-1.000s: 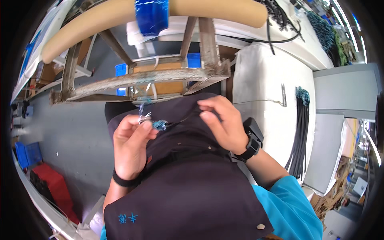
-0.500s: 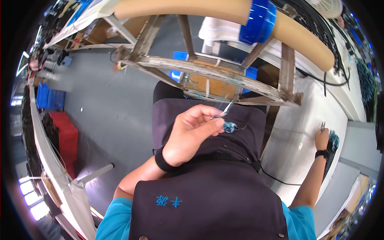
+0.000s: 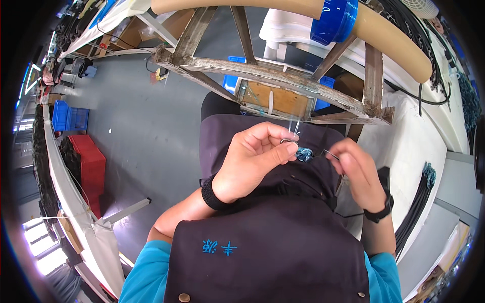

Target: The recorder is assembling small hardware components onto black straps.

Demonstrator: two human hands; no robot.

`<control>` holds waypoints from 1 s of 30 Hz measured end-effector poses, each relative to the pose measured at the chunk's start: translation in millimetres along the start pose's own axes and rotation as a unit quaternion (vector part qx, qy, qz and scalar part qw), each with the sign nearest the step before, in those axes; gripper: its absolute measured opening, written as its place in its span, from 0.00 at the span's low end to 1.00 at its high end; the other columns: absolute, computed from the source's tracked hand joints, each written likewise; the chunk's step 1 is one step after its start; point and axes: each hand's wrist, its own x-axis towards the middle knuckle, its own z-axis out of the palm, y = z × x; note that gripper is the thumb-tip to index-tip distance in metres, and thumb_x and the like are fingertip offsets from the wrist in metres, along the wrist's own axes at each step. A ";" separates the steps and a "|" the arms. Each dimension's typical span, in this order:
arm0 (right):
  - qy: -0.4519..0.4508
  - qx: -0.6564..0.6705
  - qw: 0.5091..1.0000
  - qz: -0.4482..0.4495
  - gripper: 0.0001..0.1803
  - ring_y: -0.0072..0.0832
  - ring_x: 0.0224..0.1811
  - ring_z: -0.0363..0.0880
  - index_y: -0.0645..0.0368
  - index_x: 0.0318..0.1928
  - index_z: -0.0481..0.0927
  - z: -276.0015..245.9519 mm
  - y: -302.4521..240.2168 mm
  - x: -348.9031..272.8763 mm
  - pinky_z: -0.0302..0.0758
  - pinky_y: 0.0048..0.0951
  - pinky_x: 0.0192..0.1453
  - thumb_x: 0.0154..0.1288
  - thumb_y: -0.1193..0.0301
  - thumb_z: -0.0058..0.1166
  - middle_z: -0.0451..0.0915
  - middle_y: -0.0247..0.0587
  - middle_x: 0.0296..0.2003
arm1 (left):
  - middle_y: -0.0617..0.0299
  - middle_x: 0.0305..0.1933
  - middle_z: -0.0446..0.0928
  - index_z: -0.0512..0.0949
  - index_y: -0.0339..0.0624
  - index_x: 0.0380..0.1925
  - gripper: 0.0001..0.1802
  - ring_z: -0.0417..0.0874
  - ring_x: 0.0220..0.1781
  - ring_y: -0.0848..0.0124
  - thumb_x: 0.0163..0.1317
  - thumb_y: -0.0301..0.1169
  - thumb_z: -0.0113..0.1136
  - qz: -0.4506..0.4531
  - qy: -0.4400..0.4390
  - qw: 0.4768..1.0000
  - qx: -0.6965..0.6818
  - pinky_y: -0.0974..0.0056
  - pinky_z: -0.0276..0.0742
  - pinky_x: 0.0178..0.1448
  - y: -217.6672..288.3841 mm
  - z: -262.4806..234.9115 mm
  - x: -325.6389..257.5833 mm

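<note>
Over my lap, my left hand point(image 3: 260, 154) pinches a small dark metal piece point(image 3: 289, 141), perhaps a ring or hook, between thumb and forefinger. A little bundle of blue knotted strands point(image 3: 304, 154) sits right beside the thumb tip. Pale thin threads point(image 3: 294, 126) rise from the fingertips toward the wooden frame. My right hand point(image 3: 356, 174), closed and slightly blurred, holds a slim pointed metal tool point(image 3: 331, 154) whose tip is close to the blue bundle. Whether the tip touches it I cannot tell.
Ahead stands a worn frame point(image 3: 273, 83) under a tan padded roll point(image 3: 394, 45) with a blue tape band point(image 3: 334, 20). On the white-covered table point(image 3: 399, 131) at right lies a bundle of dark cords point(image 3: 417, 207) with blue ends. A red box point(image 3: 91, 171) and blue crate point(image 3: 70, 118) stand left.
My right hand has come from the white-covered table at right to beside my left hand, bringing the metal tool. The left hand keeps its pinch, and the view has shifted slightly.
</note>
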 end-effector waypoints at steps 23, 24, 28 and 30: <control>0.289 0.132 0.938 0.138 0.19 0.12 0.23 0.58 0.61 0.38 0.73 -68.2 67.0 -45.6 0.55 0.16 0.27 0.72 0.58 0.38 0.67 0.25 0.22 | 0.61 0.36 0.79 0.75 0.37 0.40 0.08 0.80 0.37 0.76 0.60 0.20 0.57 0.029 0.028 0.999 -0.022 0.70 0.76 0.44 -3.5 -6.6 -6.4; 0.335 0.068 0.931 0.126 0.18 0.12 0.21 0.58 0.61 0.41 0.73 -87.6 91.0 -56.3 0.57 0.16 0.24 0.72 0.58 0.38 0.68 0.26 0.23 | 0.62 0.34 0.78 0.75 0.36 0.39 0.07 0.79 0.35 0.76 0.60 0.21 0.57 0.031 0.039 0.999 0.000 0.71 0.75 0.42 -2.4 -7.0 -7.1; 0.492 -0.225 0.825 0.163 0.16 0.22 0.26 0.69 0.65 0.43 0.73 -161.1 190.8 -111.9 0.68 0.24 0.33 0.69 0.62 0.43 0.74 0.33 0.27 | 0.61 0.34 0.78 0.75 0.36 0.39 0.08 0.79 0.33 0.74 0.58 0.21 0.58 0.015 0.048 0.998 -0.046 0.70 0.75 0.41 3.0 -2.4 -6.9; 0.539 -0.354 0.725 0.242 0.16 0.38 0.37 0.75 0.65 0.46 0.73 -179.8 214.5 -134.7 0.71 0.33 0.47 0.67 0.64 0.45 0.77 0.48 0.35 | 0.61 0.34 0.77 0.75 0.36 0.39 0.08 0.79 0.33 0.74 0.59 0.21 0.58 0.008 0.030 0.998 -0.052 0.70 0.75 0.41 2.9 2.2 -2.8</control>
